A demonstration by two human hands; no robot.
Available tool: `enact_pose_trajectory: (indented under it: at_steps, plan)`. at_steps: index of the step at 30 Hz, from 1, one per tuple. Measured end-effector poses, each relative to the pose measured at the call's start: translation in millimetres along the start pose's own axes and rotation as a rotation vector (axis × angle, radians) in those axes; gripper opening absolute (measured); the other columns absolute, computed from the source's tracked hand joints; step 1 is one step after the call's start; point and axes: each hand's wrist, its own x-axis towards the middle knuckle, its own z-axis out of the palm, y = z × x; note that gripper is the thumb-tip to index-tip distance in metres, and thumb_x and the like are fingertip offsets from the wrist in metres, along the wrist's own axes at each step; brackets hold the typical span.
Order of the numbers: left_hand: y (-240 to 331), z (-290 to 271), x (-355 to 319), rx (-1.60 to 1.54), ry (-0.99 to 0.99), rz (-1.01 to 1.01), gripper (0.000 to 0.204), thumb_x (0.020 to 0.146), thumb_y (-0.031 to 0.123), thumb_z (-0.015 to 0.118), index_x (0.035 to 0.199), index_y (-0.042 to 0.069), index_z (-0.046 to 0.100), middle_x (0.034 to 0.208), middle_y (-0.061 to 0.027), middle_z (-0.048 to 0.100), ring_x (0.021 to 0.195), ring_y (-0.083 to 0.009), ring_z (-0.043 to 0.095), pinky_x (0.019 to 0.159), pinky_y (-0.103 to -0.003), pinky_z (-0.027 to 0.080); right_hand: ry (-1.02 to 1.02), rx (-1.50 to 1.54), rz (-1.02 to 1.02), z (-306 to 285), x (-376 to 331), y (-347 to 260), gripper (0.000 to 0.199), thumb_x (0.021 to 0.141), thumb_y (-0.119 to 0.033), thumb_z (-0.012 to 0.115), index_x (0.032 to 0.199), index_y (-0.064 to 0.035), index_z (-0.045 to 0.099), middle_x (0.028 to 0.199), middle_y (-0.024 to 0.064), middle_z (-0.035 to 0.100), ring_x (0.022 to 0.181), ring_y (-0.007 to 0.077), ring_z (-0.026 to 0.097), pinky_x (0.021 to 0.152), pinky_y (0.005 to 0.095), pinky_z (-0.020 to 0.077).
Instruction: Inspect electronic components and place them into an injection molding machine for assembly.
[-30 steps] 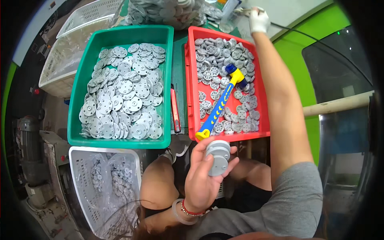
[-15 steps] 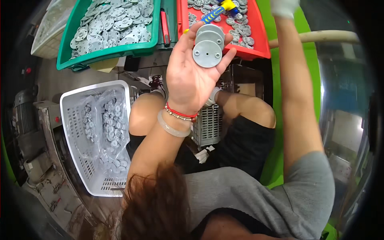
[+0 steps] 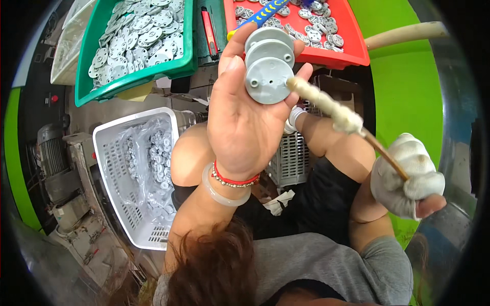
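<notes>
My bare left hand [image 3: 244, 115] lies palm up with three grey round discs [image 3: 270, 89] fanned out on its fingers. Each disc overlaps the one behind it; the nearest shows a small centre hole and raised round bosses. My right hand [image 3: 408, 176], in a white glove, is closed around a thin brown stick [image 3: 384, 152]. The stick's far end is coated in a thick, lumpy cream-coloured mass [image 3: 329, 108]. Its tip meets the right edge of the nearest disc, by a boss.
Grey discs fill a green bin [image 3: 138, 84] at the far left. Smaller grey pieces and a blue-handled tool [image 3: 268, 13] lie in a red bin [image 3: 337, 62]. A red cutter [image 3: 209, 31] sits between them. A white basket [image 3: 109, 188] holds bagged parts.
My right hand has come down from the far right and now shows the coated stick, brought to the nearest disc. My left hand still holds the discs, and the whole view has shifted slightly.
</notes>
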Motion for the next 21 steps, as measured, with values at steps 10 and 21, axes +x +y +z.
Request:
enact_pose_trajectory:
  at_steps: [10, 21]
  plan:
    - [-11, 1, 3, 0.179, 0.008, 0.071, 0.043, 0.094, 0.023, 0.034, 0.134, 0.008, 0.029, 0.13, -0.0165, 0.042, 0.124, -0.0377, 0.038, 0.104, -0.053, 0.03, -0.067, -0.1, 0.229, 1, 1, -4, 0.047, 0.095, -0.045, 0.035, 0.074, -0.0071, 0.052, 0.06, 0.0069, 0.054, 0.053, 0.018, 0.051, 0.049, 0.0282, 0.0374]
    - [-14, -5, 1, 0.259, -0.03, 0.043, 0.041, 0.092, 0.014, 0.036, 0.132, 0.007, 0.027, 0.12, -0.0124, 0.045, 0.114, -0.0221, 0.048, 0.097, -0.042, 0.042, -0.238, -0.406, 0.583, 16, -6, 12, 0.017, 0.084, -0.017, 0.059, 0.086, -0.0018, 0.065, 0.081, 0.0124, 0.065, 0.072, 0.0267, 0.064, 0.065, 0.0335, 0.0514]
